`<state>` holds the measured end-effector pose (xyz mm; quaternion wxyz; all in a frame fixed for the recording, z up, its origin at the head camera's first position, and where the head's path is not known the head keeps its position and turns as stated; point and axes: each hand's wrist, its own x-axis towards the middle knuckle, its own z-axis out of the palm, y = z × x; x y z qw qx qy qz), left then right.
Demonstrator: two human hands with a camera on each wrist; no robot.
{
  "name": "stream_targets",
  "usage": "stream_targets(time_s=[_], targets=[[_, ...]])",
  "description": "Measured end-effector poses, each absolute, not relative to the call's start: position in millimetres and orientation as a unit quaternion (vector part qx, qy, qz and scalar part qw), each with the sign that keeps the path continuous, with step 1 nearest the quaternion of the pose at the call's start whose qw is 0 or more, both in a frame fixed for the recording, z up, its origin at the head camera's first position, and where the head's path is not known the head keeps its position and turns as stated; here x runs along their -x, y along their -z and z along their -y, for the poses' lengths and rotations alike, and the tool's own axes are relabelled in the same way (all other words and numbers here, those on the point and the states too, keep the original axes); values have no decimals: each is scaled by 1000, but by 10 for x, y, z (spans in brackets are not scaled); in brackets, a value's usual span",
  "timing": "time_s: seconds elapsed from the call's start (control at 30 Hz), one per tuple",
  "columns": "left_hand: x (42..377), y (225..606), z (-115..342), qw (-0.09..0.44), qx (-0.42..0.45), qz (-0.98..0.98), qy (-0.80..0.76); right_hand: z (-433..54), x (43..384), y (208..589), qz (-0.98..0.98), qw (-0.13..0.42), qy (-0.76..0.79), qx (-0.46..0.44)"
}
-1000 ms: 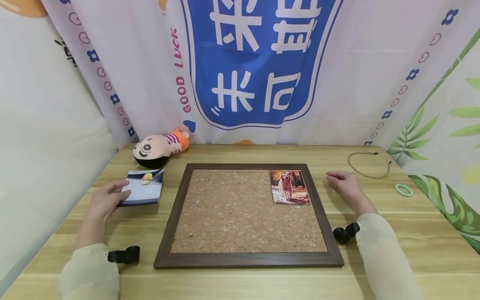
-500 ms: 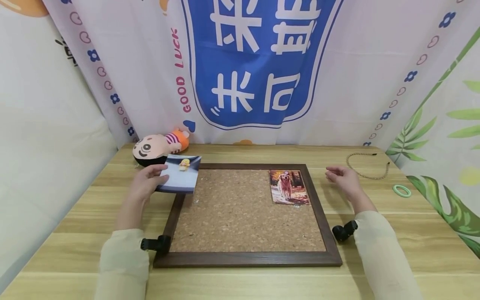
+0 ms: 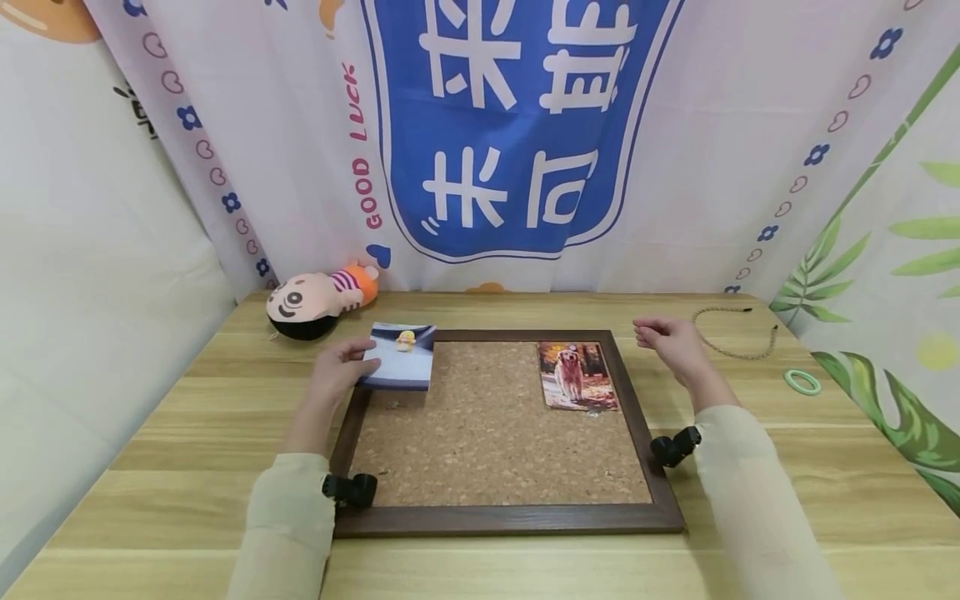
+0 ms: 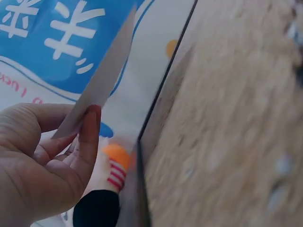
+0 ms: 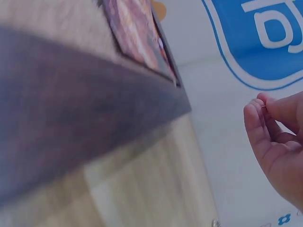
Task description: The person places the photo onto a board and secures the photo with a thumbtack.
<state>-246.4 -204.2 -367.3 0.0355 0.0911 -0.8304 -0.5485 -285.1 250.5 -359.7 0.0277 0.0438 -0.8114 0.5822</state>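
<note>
My left hand (image 3: 341, 371) pinches a photo (image 3: 402, 358) of a small yellow duck-like figure by its left edge. The print is held above the upper left part of a cork board (image 3: 487, 442) with a dark brown frame; in the left wrist view the photo (image 4: 102, 78) appears nearly edge-on. My right hand (image 3: 671, 346) is raised beyond the board's right side, thumb and fingertips pinched together. A thin glint like a pin (image 5: 263, 107) shows between those fingertips, mostly hidden. At the board's upper right, a dog photo (image 3: 573, 379) is fixed with a pushpin (image 3: 573, 347).
A plush doll (image 3: 318, 300) lies at the back left of the wooden table (image 3: 187, 433). At the back right are a braided headband (image 3: 738, 350) and a green ring (image 3: 802, 382). A printed curtain (image 3: 675, 208) hangs right behind the table.
My left hand has carried the duck photo rightward from the table to above the cork board's upper left. My right hand has shifted slightly left and up, fingers still pinched.
</note>
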Motion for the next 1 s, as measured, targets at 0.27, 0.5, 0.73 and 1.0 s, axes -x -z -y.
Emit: stream_targets(time_s=[0.27, 0.5, 0.73, 1.0], targets=[[2539, 3814, 1943, 15, -101, 819, 565, -2212, 2931, 3522, 802, 28, -594, -56], [2558, 3911, 1957, 19, -73, 846, 529, -1887, 2977, 3495, 838, 44, -539, -69], [2526, 3910, 1948, 38, -50, 882, 467, -1506, 2994, 3524, 812, 33, -574, -101], [2520, 3902, 1933, 40, -40, 902, 428, -1134, 2978, 3588, 806, -10, -580, -122]])
